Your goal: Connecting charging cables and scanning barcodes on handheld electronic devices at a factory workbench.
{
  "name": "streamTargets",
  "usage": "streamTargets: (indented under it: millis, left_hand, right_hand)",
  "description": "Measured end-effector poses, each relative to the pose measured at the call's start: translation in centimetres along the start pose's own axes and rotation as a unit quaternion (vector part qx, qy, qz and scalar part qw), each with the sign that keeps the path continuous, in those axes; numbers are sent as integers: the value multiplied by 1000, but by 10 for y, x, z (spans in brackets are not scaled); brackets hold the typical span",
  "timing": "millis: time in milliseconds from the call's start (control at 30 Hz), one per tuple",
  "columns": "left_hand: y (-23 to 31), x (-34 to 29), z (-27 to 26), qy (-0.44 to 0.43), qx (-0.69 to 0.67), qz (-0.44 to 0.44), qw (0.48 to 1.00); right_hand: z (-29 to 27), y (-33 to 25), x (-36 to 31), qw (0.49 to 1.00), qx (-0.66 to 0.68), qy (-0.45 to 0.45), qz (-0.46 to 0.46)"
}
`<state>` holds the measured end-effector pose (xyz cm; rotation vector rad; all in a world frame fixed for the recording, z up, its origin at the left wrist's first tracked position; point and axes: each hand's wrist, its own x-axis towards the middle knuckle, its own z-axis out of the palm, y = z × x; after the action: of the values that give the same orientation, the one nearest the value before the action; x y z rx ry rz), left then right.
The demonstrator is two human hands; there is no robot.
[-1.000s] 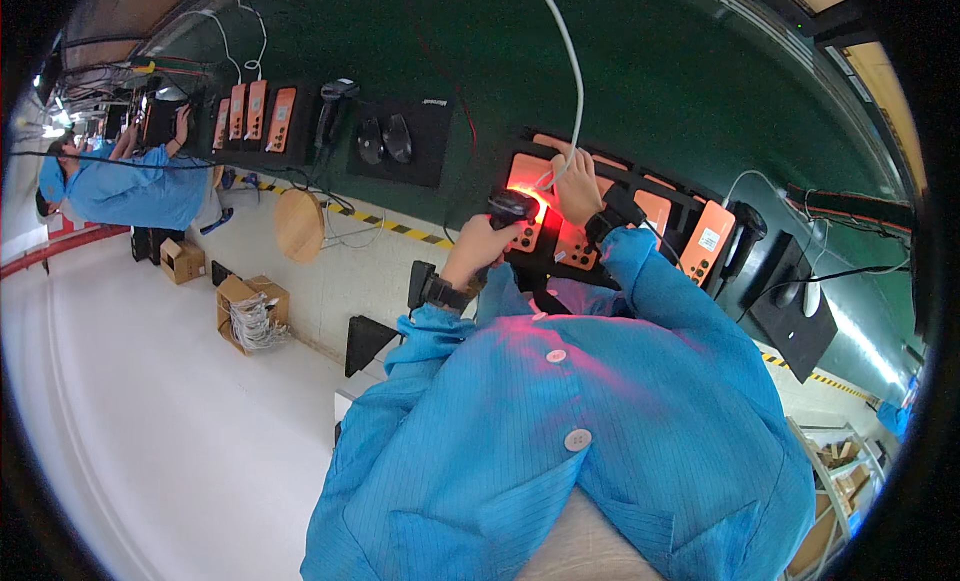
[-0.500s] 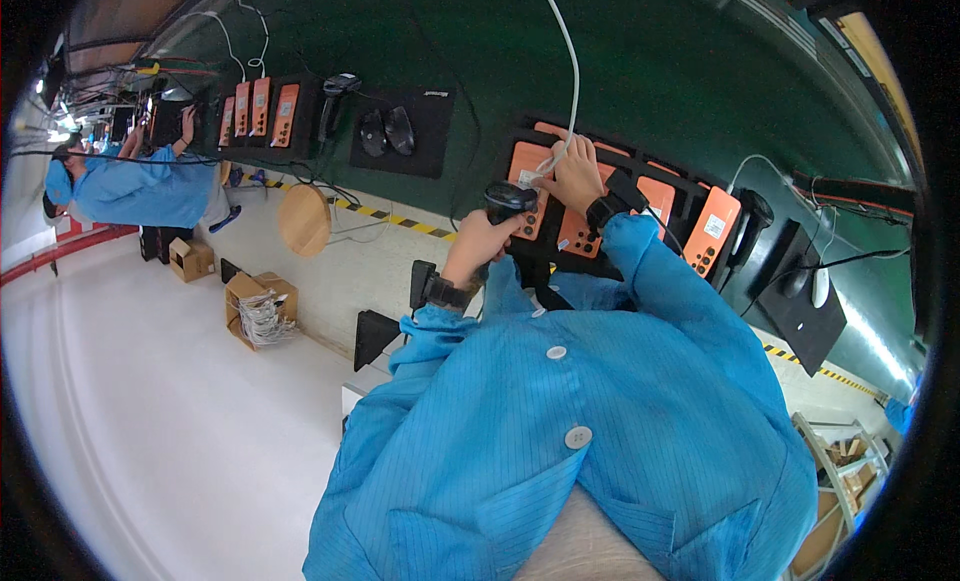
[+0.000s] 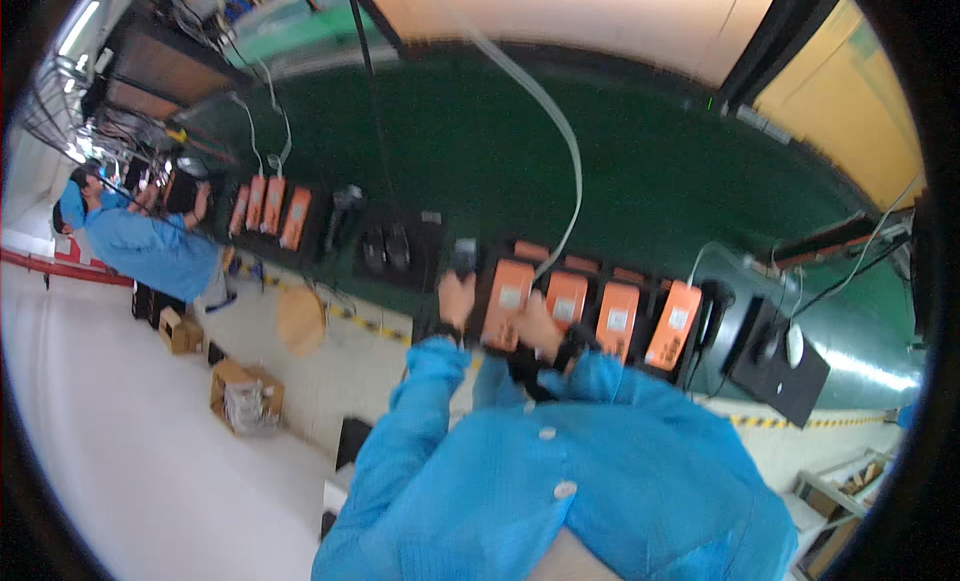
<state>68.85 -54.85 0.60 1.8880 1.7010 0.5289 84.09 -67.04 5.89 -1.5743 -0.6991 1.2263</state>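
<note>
My left hand (image 3: 457, 301) is closed around a black handheld barcode scanner (image 3: 465, 252), whose head rises above my fingers. Just to its right lies an orange phone (image 3: 510, 293), its back with a white label facing up. My right hand (image 3: 540, 328) is closed at the phone's right edge, gripping a white cable (image 3: 578, 171) that runs down to its fingers. Motion blurs the fingertips, and the cable's end is hidden. More orange phones with white labels (image 3: 617, 323) rest in the black tray to the right.
On the right a second scanner (image 3: 712, 316) stands beside a black mat with a white mouse (image 3: 795, 346). To the left are another mat with black mice (image 3: 387, 247) and a rack of orange phones (image 3: 296, 219). A co-worker in blue (image 3: 150, 246) works farther left.
The view has tilted up, showing more of the bench's far side. My left hand has moved left off the phone with the scanner. My right hand has come down toward the phone's lower right edge.
</note>
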Motion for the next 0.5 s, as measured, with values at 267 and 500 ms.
streamTargets:
  millis: [267, 500]
  left_hand:
    - [29, -65, 12, 96, -2, 104, 990]
    - [48, -85, -2, 84, -11, 153, 985]
  right_hand:
    - [0, 38, 18, 994, -32, -12, 100]
    - [5, 54, 25, 995, -84, 55, 27]
